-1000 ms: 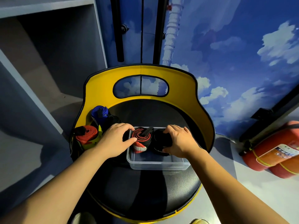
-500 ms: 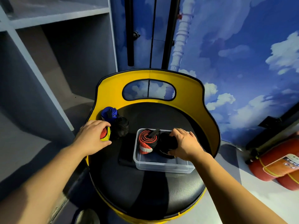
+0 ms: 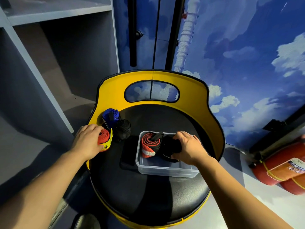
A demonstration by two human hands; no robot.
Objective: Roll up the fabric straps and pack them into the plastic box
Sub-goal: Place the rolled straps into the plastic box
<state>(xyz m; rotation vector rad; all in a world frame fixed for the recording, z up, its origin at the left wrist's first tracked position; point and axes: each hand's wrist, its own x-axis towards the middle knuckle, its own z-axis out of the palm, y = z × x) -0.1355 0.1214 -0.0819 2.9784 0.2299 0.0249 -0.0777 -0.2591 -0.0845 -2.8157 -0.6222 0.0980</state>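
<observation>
Both hands on rolled straps, one roll outside the box and one inside.

The left hand (image 3: 88, 142) curls round a red-and-yellow roll (image 3: 105, 140) at 9 o'clock on the chair seat (image 3: 148, 195). The right hand (image 3: 188, 147) grips a black roll (image 3: 171, 147) in the clear plastic box (image 3: 165, 170), just beside a red-and-black roll (image 3: 149, 143). Blue (image 3: 110, 116) and black (image 3: 123, 128) rolls sit at 10 o'clock.

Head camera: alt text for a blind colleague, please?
A person's left hand grips a red-and-yellow rolled strap on a black chair seat, while the right hand holds a black rolled strap in a clear plastic box beside a red-and-black roll. Blue and black rolls wait behind.
</observation>
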